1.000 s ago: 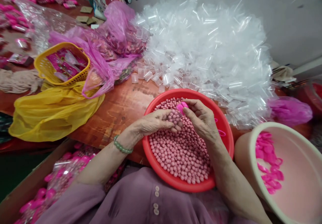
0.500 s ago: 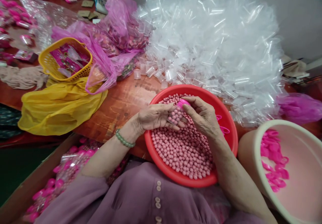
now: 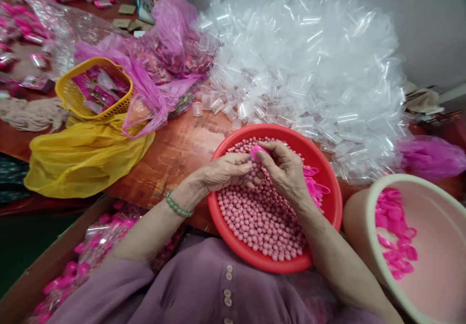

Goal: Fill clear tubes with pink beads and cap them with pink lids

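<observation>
Over a red basin (image 3: pixel 329 217) of pink beads (image 3: pixel 262 227), my left hand (image 3: pixel 227 171) is closed around a small clear plastic jar (image 3: pixel 252 172) with pink beads inside, partly hidden by the fingers. My right hand (image 3: pixel 286 171) pinches a bright pink cap (image 3: pixel 257 150) at the jar's upper end. Whether the cap is fully seated I cannot tell. Several pink plastic caps with loops (image 3: pixel 315 188) lie on the beads at the basin's right side, beside my right wrist.
Behind the basin rises a large heap of clear jars (image 3: pixel 306 61). A cream bucket (image 3: pixel 378 231) with pink caps stands at right. A yellow basket (image 3: pixel 73 88), a yellow bag (image 3: pixel 87 159) and a pink bag (image 3: pixel 174 27) lie at left. Below left sits a box of filled jars (image 3: pixel 94 246).
Both hands have shifted slightly left with the jar and cap. The left fingers have wrapped further round the jar. More of the loose pink caps now show beside my right wrist.
</observation>
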A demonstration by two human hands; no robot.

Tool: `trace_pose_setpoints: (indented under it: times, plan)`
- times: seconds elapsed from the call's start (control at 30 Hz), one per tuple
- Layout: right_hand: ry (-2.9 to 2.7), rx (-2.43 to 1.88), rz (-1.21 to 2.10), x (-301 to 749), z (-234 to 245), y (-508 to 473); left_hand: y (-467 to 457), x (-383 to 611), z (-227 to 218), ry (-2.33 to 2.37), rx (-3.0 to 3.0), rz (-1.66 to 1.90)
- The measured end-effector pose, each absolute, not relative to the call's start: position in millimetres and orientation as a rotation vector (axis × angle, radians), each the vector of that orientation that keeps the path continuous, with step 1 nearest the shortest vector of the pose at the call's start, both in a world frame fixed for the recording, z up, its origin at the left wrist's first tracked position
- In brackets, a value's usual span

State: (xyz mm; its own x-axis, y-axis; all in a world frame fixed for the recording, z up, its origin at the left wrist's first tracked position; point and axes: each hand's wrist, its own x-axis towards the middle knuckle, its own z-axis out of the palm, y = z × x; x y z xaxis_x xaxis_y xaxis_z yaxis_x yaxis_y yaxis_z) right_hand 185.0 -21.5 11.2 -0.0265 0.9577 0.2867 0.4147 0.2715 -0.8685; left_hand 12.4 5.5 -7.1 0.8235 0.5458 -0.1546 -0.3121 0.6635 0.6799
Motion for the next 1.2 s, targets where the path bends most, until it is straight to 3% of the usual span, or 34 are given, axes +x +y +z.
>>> trace_pose_setpoints:
  times: [0.33, 0.67, 1.2]
  plan:
    - [-2.175, -1.192, 0.272, 188.8, 16.2, -22.9, 0.8, 15.3, -5.9, 0.409, 0.65, 0.654]
    - [-2.32, -1.194, -0.262, 179.4, 11.5, -23.3, 0.3, 17.1, -9.4, 0.394, 0.72, 0.714]
    - [-2.087, -1.239, -0.243, 192.7, 11.3, -17.3, 3.2, 16.0, -6.0, 0.338, 0.636, 0.689]
